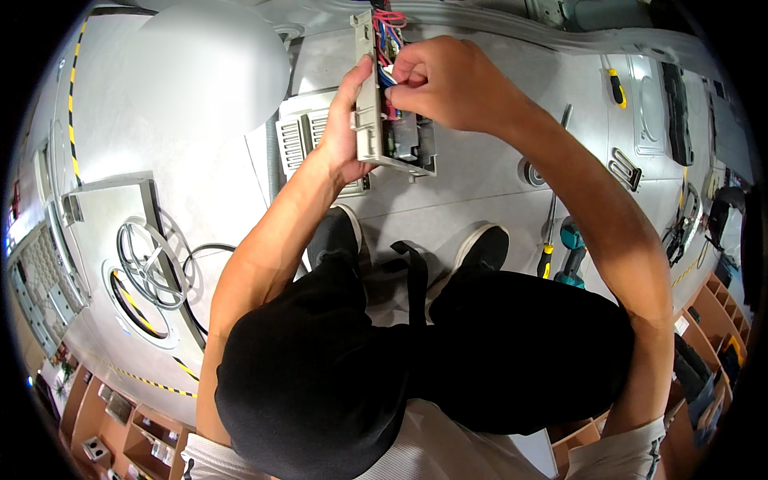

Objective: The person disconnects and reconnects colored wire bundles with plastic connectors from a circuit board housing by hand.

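Observation:
A long grey plastic housing [366,120] full of wires and electronic parts is held up in front of me. My left hand [344,132] is wrapped round its left side, thumb along the edge. Over the housing's open side, my right hand [436,84] pinches with thumb and forefinger at a bundle of blue wires [386,78] with a small white piece among them, probably a connector. Red and pink wires [390,20] loop out of the top end. Behind the housing lies a beige slatted plastic part [294,144] on the floor.
Right of my feet lie a long yellow-black screwdriver [546,258] and a teal cordless drill [570,240]. Farther right are a bent metal heating element [626,170] and another screwdriver [617,90]. At left stands a grey panel [108,212] with a round opening and a spoked pulley wheel [152,264].

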{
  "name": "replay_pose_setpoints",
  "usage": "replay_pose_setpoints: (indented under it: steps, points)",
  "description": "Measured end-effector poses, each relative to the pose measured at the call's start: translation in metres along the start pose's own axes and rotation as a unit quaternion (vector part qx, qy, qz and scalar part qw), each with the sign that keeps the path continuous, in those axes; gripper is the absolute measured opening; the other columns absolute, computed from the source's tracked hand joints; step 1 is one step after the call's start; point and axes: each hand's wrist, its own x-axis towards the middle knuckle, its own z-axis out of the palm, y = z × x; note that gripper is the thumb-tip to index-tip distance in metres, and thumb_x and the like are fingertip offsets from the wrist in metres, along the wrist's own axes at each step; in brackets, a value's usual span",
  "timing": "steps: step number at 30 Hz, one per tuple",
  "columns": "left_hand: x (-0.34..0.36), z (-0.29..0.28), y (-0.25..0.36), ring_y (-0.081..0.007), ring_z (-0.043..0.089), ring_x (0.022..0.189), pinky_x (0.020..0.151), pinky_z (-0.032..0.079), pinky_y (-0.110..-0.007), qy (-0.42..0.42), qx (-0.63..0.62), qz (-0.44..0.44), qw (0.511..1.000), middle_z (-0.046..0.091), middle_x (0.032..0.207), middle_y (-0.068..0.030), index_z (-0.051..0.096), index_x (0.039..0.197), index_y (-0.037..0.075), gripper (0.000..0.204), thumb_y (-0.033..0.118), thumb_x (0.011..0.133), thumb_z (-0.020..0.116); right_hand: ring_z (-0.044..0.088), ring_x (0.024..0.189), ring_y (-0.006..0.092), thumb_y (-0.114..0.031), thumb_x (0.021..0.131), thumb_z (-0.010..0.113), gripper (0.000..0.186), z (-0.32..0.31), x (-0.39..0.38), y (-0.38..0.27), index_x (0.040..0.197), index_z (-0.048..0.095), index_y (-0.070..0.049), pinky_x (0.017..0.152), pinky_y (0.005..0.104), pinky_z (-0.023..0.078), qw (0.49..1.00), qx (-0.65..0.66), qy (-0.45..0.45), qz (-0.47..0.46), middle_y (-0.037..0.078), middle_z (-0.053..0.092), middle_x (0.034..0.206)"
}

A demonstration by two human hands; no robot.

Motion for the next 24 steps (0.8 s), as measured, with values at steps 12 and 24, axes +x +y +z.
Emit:
replay_pose_setpoints:
  steps: [12, 24]
  points:
    - [-0.009, 0.006, 0.011, -0.0245, 0.066, 0.085, 0.075, 0.055, -0.040, -0.046, -0.113, -0.072, 0.990, 0.065, 0.097, -0.0121, 0.057, 0.113, 0.006, 0.069, 0.066, 0.082, 0.046, 0.060, 0.077, 0.0248, -0.005, 0.076, 0.062, 0.014, -0.021, 0.006, -0.015, 0.089, 0.067, -0.004, 0.067, 0.0355, 0.049, 0.969, -0.086, -0.024, -0.232, 0.009, 0.063, 0.090]
    - [-0.004, 0.003, 0.009, -0.0264, 0.063, 0.088, 0.076, 0.053, -0.041, -0.042, -0.124, -0.057, 0.990, 0.062, 0.105, -0.0116, 0.055, 0.117, 0.009, 0.064, 0.063, 0.083, 0.048, 0.059, 0.080, 0.0249, -0.008, 0.081, 0.056, 0.015, -0.016, 0.000, -0.006, 0.093, 0.065, -0.007, 0.072, 0.0353, 0.047, 0.963, -0.144, 0.038, -0.226, 0.006, 0.062, 0.089]
